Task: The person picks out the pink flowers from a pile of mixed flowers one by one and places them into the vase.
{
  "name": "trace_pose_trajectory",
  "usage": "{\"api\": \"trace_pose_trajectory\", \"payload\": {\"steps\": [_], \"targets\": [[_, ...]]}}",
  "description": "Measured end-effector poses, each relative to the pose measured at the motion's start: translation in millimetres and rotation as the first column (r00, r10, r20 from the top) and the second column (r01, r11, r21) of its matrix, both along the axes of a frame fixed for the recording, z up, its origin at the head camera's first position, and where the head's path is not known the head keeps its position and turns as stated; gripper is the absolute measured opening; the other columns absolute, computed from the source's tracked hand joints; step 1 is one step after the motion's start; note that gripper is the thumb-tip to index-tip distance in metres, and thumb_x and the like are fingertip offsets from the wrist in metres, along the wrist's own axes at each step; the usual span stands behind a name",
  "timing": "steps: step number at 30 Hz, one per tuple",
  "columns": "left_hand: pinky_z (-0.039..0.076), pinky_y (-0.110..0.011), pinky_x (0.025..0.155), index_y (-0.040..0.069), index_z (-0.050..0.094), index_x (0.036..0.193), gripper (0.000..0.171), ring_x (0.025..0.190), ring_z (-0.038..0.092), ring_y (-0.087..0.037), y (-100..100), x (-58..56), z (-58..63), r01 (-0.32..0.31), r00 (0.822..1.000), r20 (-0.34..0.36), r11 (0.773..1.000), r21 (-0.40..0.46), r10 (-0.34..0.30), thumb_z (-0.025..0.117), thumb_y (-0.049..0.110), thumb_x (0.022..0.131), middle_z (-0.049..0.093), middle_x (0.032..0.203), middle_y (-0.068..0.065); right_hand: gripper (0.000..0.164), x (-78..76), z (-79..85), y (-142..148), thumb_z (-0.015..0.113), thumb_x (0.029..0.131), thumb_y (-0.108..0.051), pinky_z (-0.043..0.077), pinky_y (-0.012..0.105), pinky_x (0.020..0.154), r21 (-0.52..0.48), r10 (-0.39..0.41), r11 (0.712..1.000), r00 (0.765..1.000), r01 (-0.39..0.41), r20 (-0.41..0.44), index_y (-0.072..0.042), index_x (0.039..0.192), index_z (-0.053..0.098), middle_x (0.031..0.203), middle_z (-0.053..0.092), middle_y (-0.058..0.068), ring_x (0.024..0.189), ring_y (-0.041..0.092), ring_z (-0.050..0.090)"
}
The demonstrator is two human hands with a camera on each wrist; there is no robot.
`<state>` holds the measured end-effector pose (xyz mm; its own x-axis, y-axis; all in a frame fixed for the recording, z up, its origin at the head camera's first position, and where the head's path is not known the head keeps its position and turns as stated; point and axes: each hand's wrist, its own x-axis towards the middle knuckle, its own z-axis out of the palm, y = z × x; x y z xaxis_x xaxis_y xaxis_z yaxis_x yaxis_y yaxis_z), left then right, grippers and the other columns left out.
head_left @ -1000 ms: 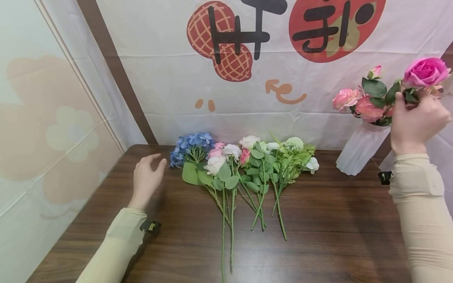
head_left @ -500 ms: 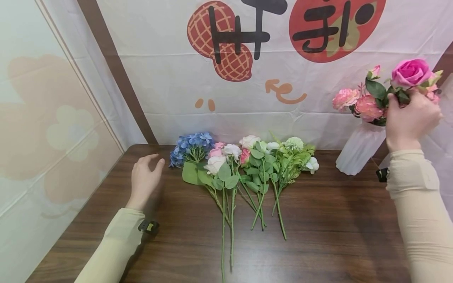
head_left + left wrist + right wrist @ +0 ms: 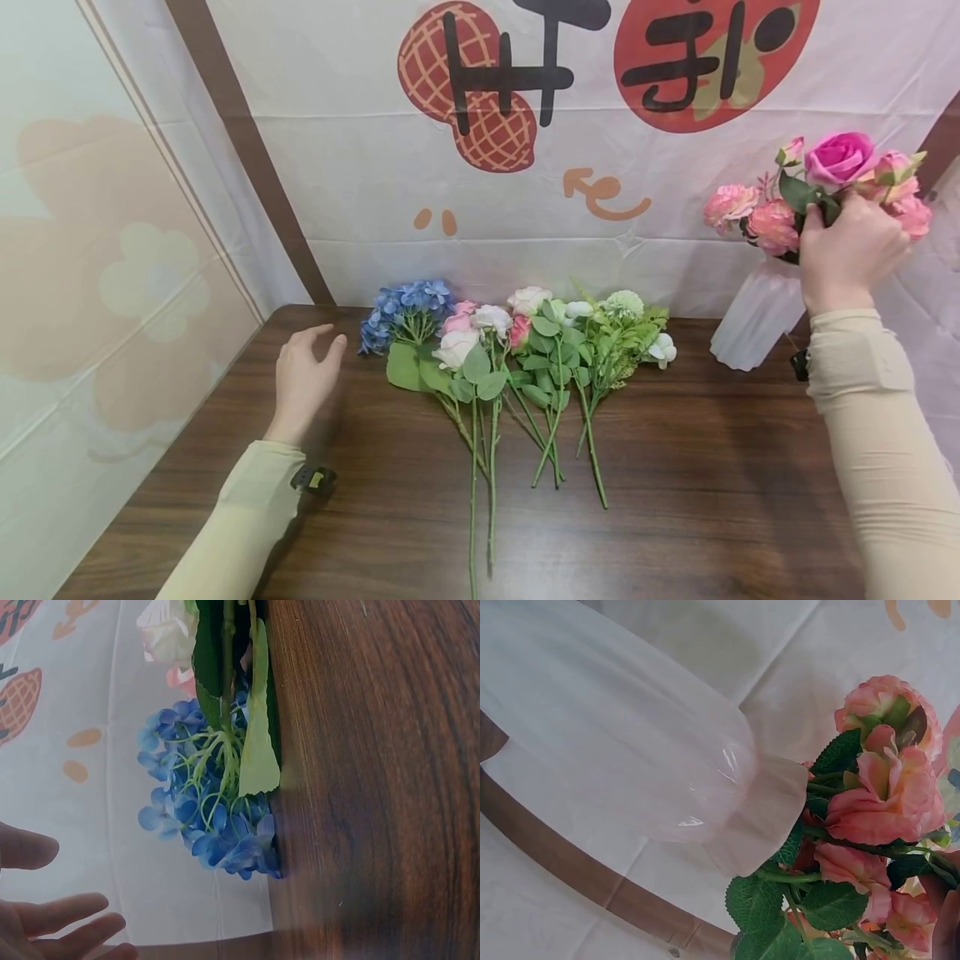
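Observation:
My right hand (image 3: 855, 254) grips a magenta rose (image 3: 842, 158) just below its bloom, over the mouth of a white vase (image 3: 757, 321). Pink peonies (image 3: 731, 207) with dark green leaves stand in the vase around it. In the right wrist view the ruffled vase rim (image 3: 769, 817) has stems coming out, and only part of the fingers shows at the right edge. My left hand (image 3: 306, 371) is at the left with relaxed fingers, holding nothing. Nearest to it lies a blue hydrangea (image 3: 408, 310), also large in the left wrist view, apart from the fingertips (image 3: 94, 902).
Several flowers lie in a row on the dark wooden table (image 3: 675, 500): white roses (image 3: 456, 348), a pale green pompom bloom (image 3: 624, 305) and green sprigs (image 3: 600, 350). Long stems (image 3: 473, 500) point to the near edge. A printed cloth (image 3: 337, 167) hangs behind.
My right hand has moved left and slightly down with the magenta rose, now over the middle of the vase's flowers. The vase stands straighter. The left hand has barely shifted left.

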<state>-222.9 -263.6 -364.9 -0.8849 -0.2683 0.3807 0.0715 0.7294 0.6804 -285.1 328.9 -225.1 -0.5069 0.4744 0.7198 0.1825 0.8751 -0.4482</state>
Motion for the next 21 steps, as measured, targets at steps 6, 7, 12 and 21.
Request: {"api": "trace_pose_trajectory", "payload": {"steps": [6,7,12,21], "targets": [[0.03,-0.055,0.103,0.0,0.055,0.129,0.044,0.124,0.042,-0.045,-1.0,-0.3,-0.7,-0.005,1.0,0.0,1.0,-0.004,0.005,0.051,0.029,0.096,0.05,0.135,-0.025,0.042,-2.9,-3.3,-2.1,0.051,0.094,-0.035,0.031,0.062,0.066,0.009,0.013,1.0,0.999,-0.013,0.052,0.003,0.101,0.064,0.099,0.063,0.035,0.086,0.056,0.052],[0.03,-0.055,0.103,0.0,0.055,0.129,0.045,0.124,0.042,-0.045,-1.3,-0.3,-0.8,-0.006,1.0,0.002,1.0,-0.004,0.006,0.05,0.03,0.096,0.049,0.135,-0.025,0.04,-3.5,-4.0,-1.9,0.05,0.094,-0.035,0.031,0.062,0.066,0.011,0.02,1.0,0.999,-0.02,0.048,0.003,0.099,0.063,0.099,0.063,0.035,0.086,0.057,0.052],[0.03,-0.056,0.103,0.0,0.055,0.128,0.045,0.123,0.042,-0.045,-2.6,-0.7,-0.5,-0.008,1.0,-0.006,1.0,-0.007,0.008,0.05,0.03,0.096,0.05,0.134,-0.026,0.035,-5.5,-6.8,-1.4,0.05,0.094,-0.031,0.032,0.064,0.067,0.012,0.035,0.999,0.998,-0.036,0.049,0.001,0.098,0.062,0.098,0.062,0.036,0.087,0.06,0.052],[0.03,-0.055,0.102,0.0,0.057,0.126,0.043,0.122,0.043,-0.045,-4.3,0.2,1.2,-0.022,0.999,-0.026,1.0,-0.011,0.021,0.053,0.028,0.095,0.052,0.132,-0.026,0.033,-4.9,-5.9,-4.0,0.048,0.094,-0.028,0.034,0.066,0.07,0.016,0.022,1.0,0.996,-0.024,0.088,0.001,0.104,0.06,0.1,0.06,0.039,0.088,0.062,0.051]]}}
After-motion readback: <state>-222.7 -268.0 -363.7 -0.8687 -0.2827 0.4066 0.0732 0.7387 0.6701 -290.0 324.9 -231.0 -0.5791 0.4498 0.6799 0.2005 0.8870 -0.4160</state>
